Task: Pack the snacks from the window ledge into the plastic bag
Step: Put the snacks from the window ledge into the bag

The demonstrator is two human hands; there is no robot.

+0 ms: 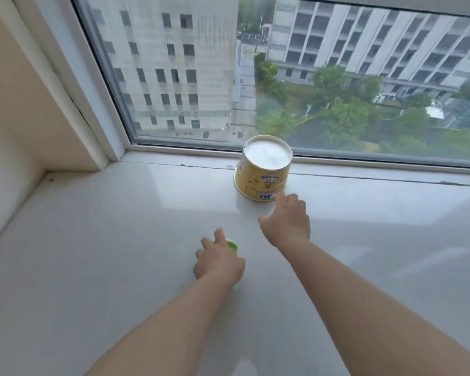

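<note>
A yellow snack tub point(263, 172) stands upside down on the white window ledge point(120, 226), close to the glass, its white bottom facing up. My right hand point(286, 221) reaches toward it with spread fingers, fingertips at the tub's lower rim. My left hand point(219, 260) lies over a small green item point(232, 245) nearer to me, fingers curled round it; most of that item is hidden under the hand. No plastic bag is in view.
The window pane point(282, 77) and its frame run along the far side of the ledge. A beige wall point(14, 104) closes the left end. The ledge stretches wide to the right and toward me.
</note>
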